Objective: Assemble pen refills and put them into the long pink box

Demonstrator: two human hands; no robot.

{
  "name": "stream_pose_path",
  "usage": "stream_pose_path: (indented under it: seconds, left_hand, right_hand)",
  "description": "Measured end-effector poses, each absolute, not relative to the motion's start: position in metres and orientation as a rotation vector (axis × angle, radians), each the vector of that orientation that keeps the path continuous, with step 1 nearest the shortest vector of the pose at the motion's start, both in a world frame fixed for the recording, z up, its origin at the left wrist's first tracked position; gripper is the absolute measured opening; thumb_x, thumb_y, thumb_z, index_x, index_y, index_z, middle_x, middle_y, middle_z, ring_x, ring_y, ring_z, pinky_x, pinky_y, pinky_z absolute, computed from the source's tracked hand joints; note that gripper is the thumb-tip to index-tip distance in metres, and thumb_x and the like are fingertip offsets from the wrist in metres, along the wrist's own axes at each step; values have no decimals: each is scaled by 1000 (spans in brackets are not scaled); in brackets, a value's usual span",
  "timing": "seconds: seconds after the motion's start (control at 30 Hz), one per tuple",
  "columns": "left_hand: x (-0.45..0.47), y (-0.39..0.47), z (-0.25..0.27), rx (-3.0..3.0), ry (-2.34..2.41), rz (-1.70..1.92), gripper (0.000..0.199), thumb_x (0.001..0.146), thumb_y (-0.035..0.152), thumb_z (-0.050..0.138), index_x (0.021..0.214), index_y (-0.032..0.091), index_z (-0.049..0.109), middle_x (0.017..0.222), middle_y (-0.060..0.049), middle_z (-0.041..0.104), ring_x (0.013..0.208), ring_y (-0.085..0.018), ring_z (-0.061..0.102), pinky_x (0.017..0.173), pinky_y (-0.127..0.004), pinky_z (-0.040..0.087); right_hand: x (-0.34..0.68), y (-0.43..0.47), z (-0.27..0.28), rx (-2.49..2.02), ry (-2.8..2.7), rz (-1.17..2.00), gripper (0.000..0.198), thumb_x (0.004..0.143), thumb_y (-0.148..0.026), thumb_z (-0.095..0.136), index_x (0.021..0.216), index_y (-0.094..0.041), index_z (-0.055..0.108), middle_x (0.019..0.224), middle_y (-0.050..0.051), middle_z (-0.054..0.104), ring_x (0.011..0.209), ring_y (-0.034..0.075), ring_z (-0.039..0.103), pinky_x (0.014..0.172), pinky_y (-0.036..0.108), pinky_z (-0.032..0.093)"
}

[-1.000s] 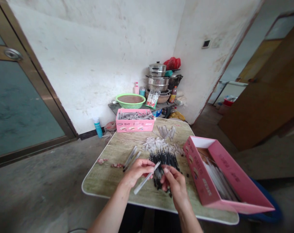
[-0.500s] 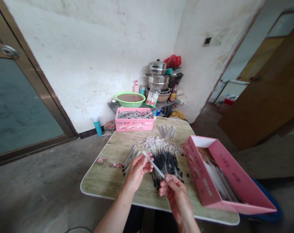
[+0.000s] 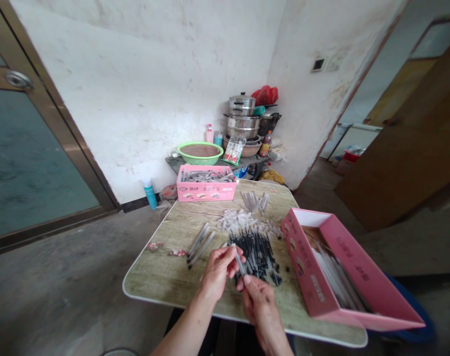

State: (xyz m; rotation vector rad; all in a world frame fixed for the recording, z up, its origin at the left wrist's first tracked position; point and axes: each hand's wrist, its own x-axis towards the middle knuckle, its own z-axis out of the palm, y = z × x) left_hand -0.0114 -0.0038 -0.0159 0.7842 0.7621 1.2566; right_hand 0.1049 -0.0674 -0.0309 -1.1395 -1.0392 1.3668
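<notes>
I observe the left hand (image 3: pixel 215 270) pinching the upper end of a pen tube (image 3: pixel 241 263), the right hand (image 3: pixel 260 299) its lower end, presumably for steadiness. Dark pen parts (image 3: pixel 257 253) lie just beyond on the table (image 3: pixel 161 283), apparently for short reach.

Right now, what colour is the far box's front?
The far box's front is pink, in the head view.

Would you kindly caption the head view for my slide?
Left hand and right hand hold a pale tube near piled black pen parts.
</notes>
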Motion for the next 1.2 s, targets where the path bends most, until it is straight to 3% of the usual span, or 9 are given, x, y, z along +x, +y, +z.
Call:
stream_pose_path:
  seconds: [0.1,0.17,0.33,0.43,0.67,0.83,0.9,1.07,1.2]
  left_hand:
    - [-7,-4,-15,750,809,1309,35,78,42,66,80,8,69,64,-9,66,44,-5,43,39,-16,25]
    - [-8,-3,-13,746,811,1313,36,77,43,67,80,8,69,63,-9,65,44,-5,43,38,-16,24]
    - [-17,3,-11,764,733,1228,36,77,44,66,82,9,68,67,-9,67,37,0,32,36,-15,17]
    - [-18,3,-12,778,726,1218,36,78,44,65,82,8,67,67,-9,67,37,1,31,35,-15,15]
    - [-8,0,-13,736,820,1359,36,78,44,65,81,8,67,64,-8,65,40,-1,34,37,-14,17]
    - [-14,3,-17,739,754,1262,36,78,45,65,82,9,66,66,-7,66,37,1,29,36,-14,16]
    - [-15,3,-19,745,761,1244,36,78,45,65,81,9,66,66,-7,66,36,1,29,36,-14,16]
    - [-5,5,-21,701,840,1324,36,76,45,67,80,9,68,63,-7,66,38,-1,32,37,-15,16]
    - [4,12,-13,715,847,1397,37,74,44,68,77,8,68,59,-7,65,38,-1,34,37,-16,17]
  right_hand:
    - [106,-64,-31,-1354,-1307,819,36,80,-50,60,65,-17,62,52,0,48,46,10,40,44,22,27]
    - [104,-64,-29,-1392,-1298,744,35,79,-50,61,66,-17,63,54,1,50,48,11,42,46,23,29]
    - [93,-69,-19,-1082,-874,1588,43,86,-58,45,82,-17,60,39,-10,29,30,7,19,31,21,20]
    - [91,-71,-18,-966,-821,1703,39,88,-55,44,81,-19,57,37,-13,20,29,6,12,30,20,20]
    - [97,-63,-27,-1379,-1311,745,38,79,-51,59,69,-15,63,54,1,51,48,10,42,45,21,29]
    - [87,-69,-25,-1069,-892,1579,47,85,-60,46,80,-17,62,37,-11,29,29,6,18,31,19,22]
    - [85,-71,-27,-979,-777,1686,47,85,-62,45,80,-18,61,34,-13,22,27,5,12,29,19,19]
    - [95,-62,-33,-1336,-1266,940,42,83,-54,55,62,-18,59,45,-2,43,41,9,34,42,22,24]
    - [103,-55,-30,-1488,-1381,577,39,81,-54,56,65,-19,62,48,0,46,43,10,37,46,25,24]
